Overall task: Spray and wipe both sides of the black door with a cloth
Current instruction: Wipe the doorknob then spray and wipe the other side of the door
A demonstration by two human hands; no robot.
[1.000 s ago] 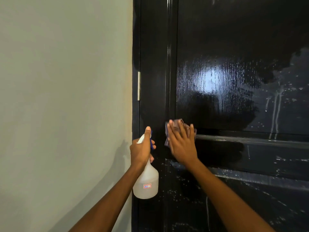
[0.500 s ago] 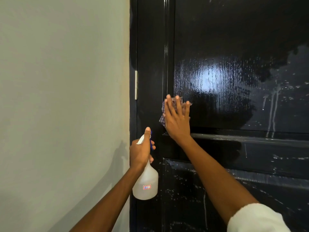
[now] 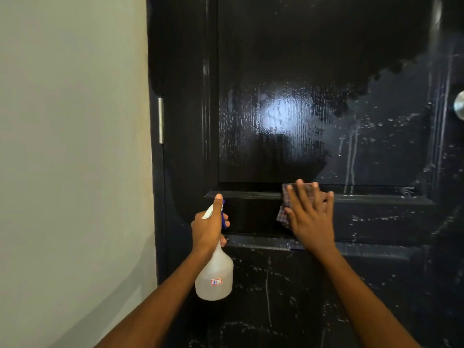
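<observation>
Presently the right hand (image 3: pixel 311 217), fingers spread flat, presses the checked cloth (image 3: pixel 285 212) on the black door (image 3: pixel 276 71) at centre frame, unwiped droplets lying rightward, while the left hand (image 3: pixel 207 228) grips the spray bottle (image 3: pixel 214 277).

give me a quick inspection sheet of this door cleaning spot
surface: black door, glossy, droplets and drip runs on its right and lower parts
job's things: checked cloth flat on the door's middle rail; spray bottle with a small label
clutter: nothing seen
hands: left hand grips the bottle's neck; right hand presses the cloth, fingers straight
cables: nothing seen
surroundings: pale wall at left, hinge, knob at right edge
</observation>
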